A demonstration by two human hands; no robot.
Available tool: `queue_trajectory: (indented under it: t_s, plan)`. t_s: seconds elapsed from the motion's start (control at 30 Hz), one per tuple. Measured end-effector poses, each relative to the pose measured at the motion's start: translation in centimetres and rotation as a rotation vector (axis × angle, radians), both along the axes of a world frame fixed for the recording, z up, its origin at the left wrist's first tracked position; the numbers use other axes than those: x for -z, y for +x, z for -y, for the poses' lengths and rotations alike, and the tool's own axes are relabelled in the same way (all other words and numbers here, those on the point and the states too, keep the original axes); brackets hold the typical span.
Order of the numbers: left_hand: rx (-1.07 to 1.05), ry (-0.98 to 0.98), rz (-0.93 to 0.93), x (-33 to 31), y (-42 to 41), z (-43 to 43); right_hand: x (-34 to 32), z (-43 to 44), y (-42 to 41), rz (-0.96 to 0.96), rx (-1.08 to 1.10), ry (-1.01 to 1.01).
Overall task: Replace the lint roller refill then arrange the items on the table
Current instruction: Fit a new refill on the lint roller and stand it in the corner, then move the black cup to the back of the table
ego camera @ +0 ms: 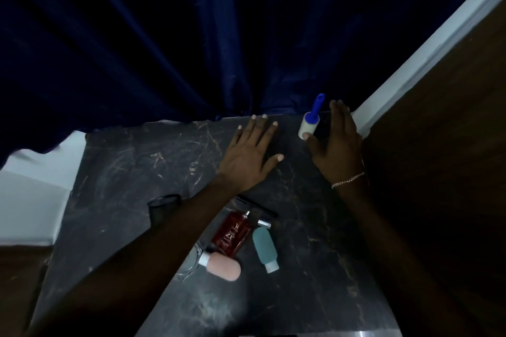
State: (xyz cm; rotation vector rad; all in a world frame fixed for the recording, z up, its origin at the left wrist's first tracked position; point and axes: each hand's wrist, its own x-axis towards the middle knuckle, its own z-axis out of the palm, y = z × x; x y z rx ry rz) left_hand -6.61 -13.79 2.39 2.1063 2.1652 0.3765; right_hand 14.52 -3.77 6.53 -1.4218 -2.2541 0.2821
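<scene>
A lint roller (310, 119) with a blue handle and a white roll lies near the far edge of the dark marble table (123, 161). My right hand (335, 142) is spread open just right of it, the thumb touching the roll's near end. My left hand (253, 149) rests flat on the table to the roller's left, fingers apart, holding nothing. Nearer to me lie a red perfume bottle (232, 234), a teal tube (265, 246) and a pink tube (221, 265).
A black cup (161, 205) stands left of my left forearm. A clear glass dish (189, 265) sits partly under that arm. A thin black stick (257, 206) lies beyond the bottles. A dark blue curtain (164, 35) hangs behind the table; a wooden panel (438, 145) stands at right.
</scene>
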Motion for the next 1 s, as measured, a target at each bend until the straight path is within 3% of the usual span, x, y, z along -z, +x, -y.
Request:
queue_trajectory:
  t_s: [0.1,0.23,0.43,0.63,0.87,1.0]
  plan:
    - [-0.041,-0.022,-0.008,-1.2,-1.0,3.5,-1.1,3.6,-0.8,-0.008,-0.038,0.041]
    - [-0.103,-0.019,-0.013,-2.3,-2.6,8.7,-1.9,7.8,-2.7,-0.090,-0.119,-0.108]
    - [-0.219,-0.043,-0.024,-2.6,-5.3,16.4,-1.4,12.2,-5.2,-0.125,-0.240,-0.150]
    - [-0.364,-0.074,0.017,-2.1,-7.0,23.3,0.0,16.3,-7.6,-0.045,-0.312,-0.224]
    - [-0.459,-0.071,0.078,-0.5,-9.3,28.4,2.1,21.1,-10.7,-0.045,-0.371,-0.299]
    - [-0.562,-0.067,0.236,0.9,-11.1,29.1,3.7,23.2,-13.3,-0.087,-0.348,-0.464]
